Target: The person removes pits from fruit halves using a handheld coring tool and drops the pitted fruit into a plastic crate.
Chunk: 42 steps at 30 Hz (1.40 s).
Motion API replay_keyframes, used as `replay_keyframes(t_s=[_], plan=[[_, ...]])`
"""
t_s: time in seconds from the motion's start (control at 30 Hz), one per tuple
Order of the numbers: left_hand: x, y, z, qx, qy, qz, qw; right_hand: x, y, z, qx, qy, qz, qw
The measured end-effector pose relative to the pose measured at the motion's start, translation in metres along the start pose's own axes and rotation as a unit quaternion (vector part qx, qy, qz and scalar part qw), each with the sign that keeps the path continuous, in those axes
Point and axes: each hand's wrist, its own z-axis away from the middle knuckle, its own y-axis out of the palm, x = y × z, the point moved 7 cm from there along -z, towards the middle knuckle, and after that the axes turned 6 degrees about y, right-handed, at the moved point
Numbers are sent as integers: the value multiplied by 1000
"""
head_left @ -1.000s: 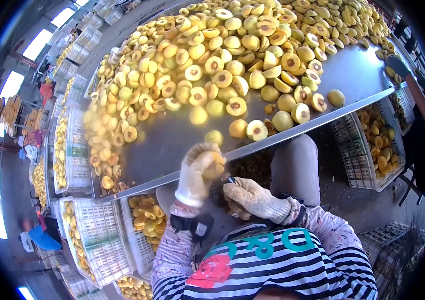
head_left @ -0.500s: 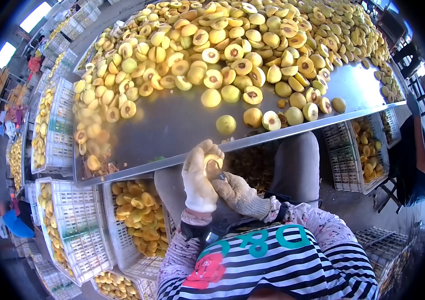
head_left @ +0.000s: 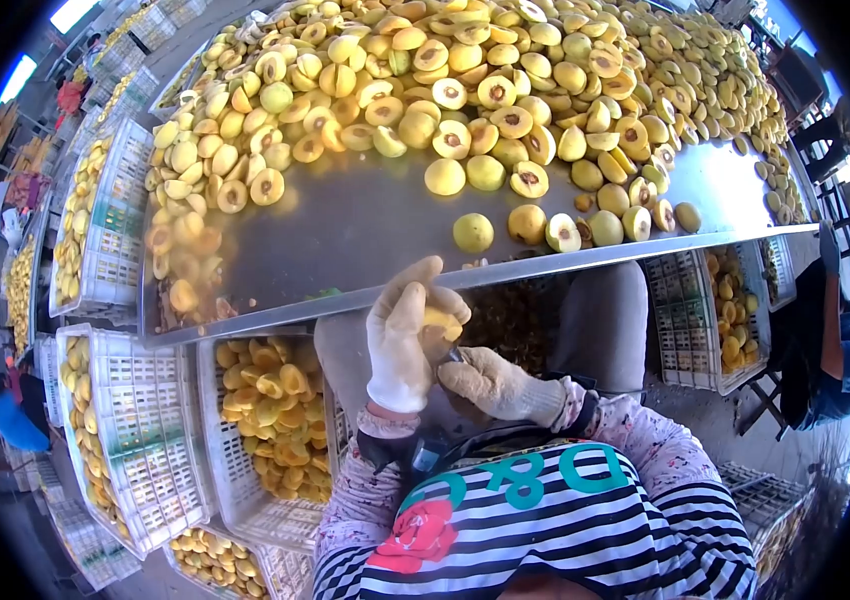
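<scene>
One yellow piece of fruit (head_left: 441, 324) sits in the left hand (head_left: 400, 347), whose gloved fingers I see curled around it. From the right hand (head_left: 507, 385), that fruit lies close by, toward 10 or 11 o'clock. The right hand is wrapped around a dark tool (head_left: 454, 355), and from my remote seat I read its visible part as aimed up at the fruit's lower side; blur and overlapping fingers keep me from telling whether the tip touches, or which way the fruit's long axis runs.

Both hands are just at the near edge of the metal surface (head_left: 345, 225). On it, at about 1 o'clock from the left hand, I have a loose greenish fruit (head_left: 473, 232); the left is nearer to it than the right. Farther off, around 12 o'clock, spreads a heap of cut fruit (head_left: 450, 138). Toward 8 o'clock, a white crate (head_left: 270, 520) holds yellow halves (head_left: 267, 420).
</scene>
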Motion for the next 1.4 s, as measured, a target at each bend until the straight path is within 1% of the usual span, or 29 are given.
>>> replay_keyframes(t_s=[0.13, 0.23, 0.27, 0.33, 0.37, 0.47, 0.5, 0.57, 0.6, 0.63, 0.67, 0.7, 0.73, 0.77, 0.8, 0.83, 0.87, 0.9, 0.93, 1.0, 1.07, 1.13, 1.17, 1.27, 1.3, 1.33, 1.37, 1.4], plan=[[1, 6, -4, 31, -12, -65, 997, 10, -7, 7, -83, -20, 132, 988], [3, 11, -2, 31, -37, -100, 994, 7, -3, 9, -23, -60, 68, 996], [5, 11, -2, 40, -56, -106, 992, -1, 0, 9, 33, -23, -4, 999], [7, 13, -6, 62, -87, -119, 987, -6, 7, 14, 147, 48, -141, 978], [8, 15, -7, 60, -89, -121, 987, -5, 9, 16, 139, 53, -171, 974], [19, 19, -6, 47, -138, -20, 989, -1, 13, 26, 197, 60, -264, 942], [25, 21, -5, 23, -163, 43, 985, -4, 14, 28, 231, 50, -291, 927], [35, 27, -3, -27, -200, 162, 966, -16, 30, 32, 392, 83, -348, 847], [41, 25, -4, -57, -194, 171, 964, -17, 39, 36, 472, 100, -372, 793], [36, 18, -7, -25, -149, 168, 974, 4, 48, 46, 531, -9, -325, 783], [31, 14, -8, 10, -105, 165, 981, 0, 42, 41, 499, 10, -373, 783], [4, 6, -1, -27, -24, -57, 998, -7, 31, 39, 463, 30, -421, 780], [-33, 1, 11, -58, 54, -275, 958, 1, 23, 44, 434, 9, -433, 790], [-64, -24, 14, -72, 128, -469, 871, 8, 14, 49, 404, -11, -444, 799], [-88, -43, 17, -78, 197, -636, 742, 1, 7, 44, 316, 25, -435, 843], [-102, -33, 25, -59, 259, -767, 584, -6, 0, 40, 222, 61, -423, 877], [-104, -18, 30, -41, 314, -859, 401, -14, -10, 37, 126, 100, -403, 901], [-102, 13, 25, -3, 360, -847, 391, -18, -11, 37, 116, 121, -386, 907], [-92, 37, 16, 28, 349, -813, 466, -12, -13, 43, 113, 87, -365, 920], [-55, 50, -21, 70, 184, -745, 637, -6, -17, 54, 121, 57, -347, 928], [-8, 63, -62, 142, 139, -758, 622, -7, -25, 62, 94, 46, -366, 925], [31, 77, -91, 199, 159, -814, 523, -10, -35, 69, 68, 26, -392, 917], [49, 70, -106, 220, 131, -827, 500, -9, -38, 73, 66, 10, -390, 918], [56, 73, -126, 225, 25, -825, 519, -6, -46, 80, 37, -31, -389, 920], [54, 65, -118, 208, -70, -622, 751, -4, -50, 80, 24, -39, -380, 924], [49, 58, -111, 204, -97, -468, 854, -1, -54, 80, 13, -45, -372, 927], [43, 56, -97, 228, -89, -334, 910, 3, -56, 79, 6, -47, -363, 931], [29, 60, -79, 243, -74, -192, 948, 10, -57, 78, -25, -47, -322, 945]])
